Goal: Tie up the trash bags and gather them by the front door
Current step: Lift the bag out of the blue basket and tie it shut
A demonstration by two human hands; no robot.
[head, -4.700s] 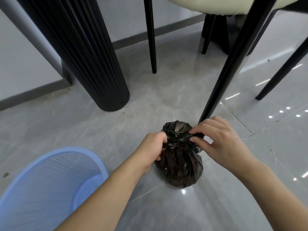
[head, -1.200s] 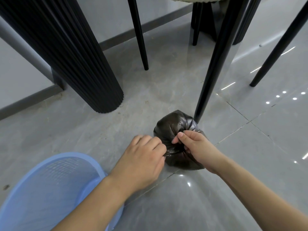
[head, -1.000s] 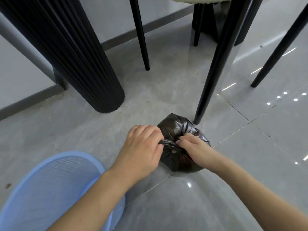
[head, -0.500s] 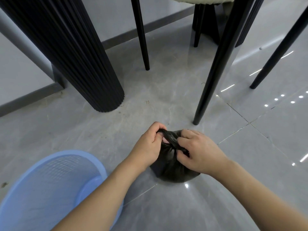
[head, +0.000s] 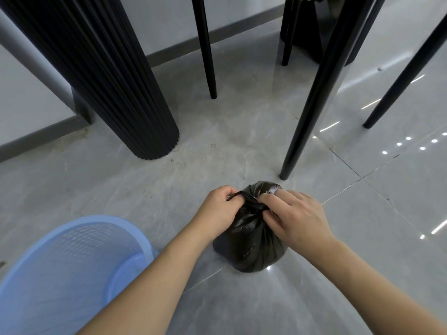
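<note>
Fingers: left hand (head: pixel 219 209) and right hand (head: pixel 296 217) each pinched closed on a twisted end of the neck.
Bag: small black plastic trash bag (head: pixel 251 240), lower centre, on grey tiled floor (head: pixel 242 131).
Axis: neck strand runs left-right between the hands, equally near both.
Nearby: blue mesh plastic bin (head: pixel 67 267), lower left.

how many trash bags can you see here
1: a black trash bag on the floor, pinched at its neck by both hands. Others may lie outside this view.

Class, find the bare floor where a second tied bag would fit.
Free: the floor right of the trash bag, and between the fluted column and the nearest chair leg. Crowded: between bag and blue basket, where the left forearm crosses.
</note>
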